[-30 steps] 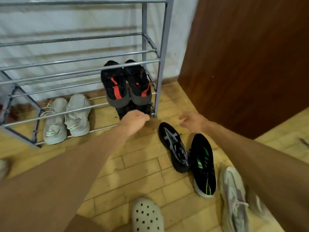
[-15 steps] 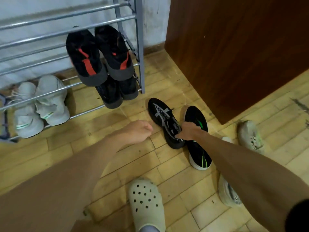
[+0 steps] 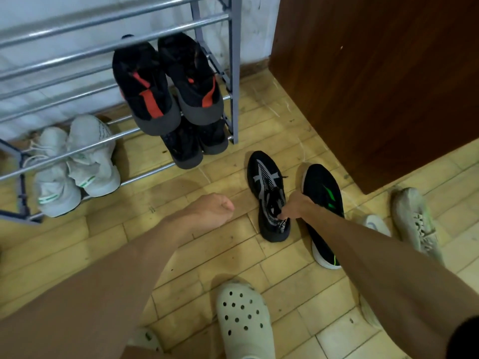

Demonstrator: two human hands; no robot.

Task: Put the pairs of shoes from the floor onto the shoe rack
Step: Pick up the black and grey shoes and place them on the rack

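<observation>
While the right hand (image 3: 295, 207) is down at the floor, its fingers are curled into the opening of the black shoe with grey stripes (image 3: 264, 174), pinching the tongue or collar; from here I can't quite tell which. That shoe lies flat on the floor, toe pointing away beyond the fingertips. Its neighbour, the black shoe with green marks (image 3: 321, 182), sits just to the outer side of that hand, partly under the forearm, and looks ungripped. The left hand (image 3: 212, 208) hangs loosely curled with nothing in it, off to the inner side and apart from both shoes.

To do this step well, I'd say the fingers want a deeper hook inside the collar so the shoe doesn't swing from its tongue. The idle hand could take the green-marked one, so the pair goes up together. The shoe rack (image 3: 234, 73) stands ahead of both hands, with bare rail to the left of the black and red shoes (image 3: 155, 99).
</observation>
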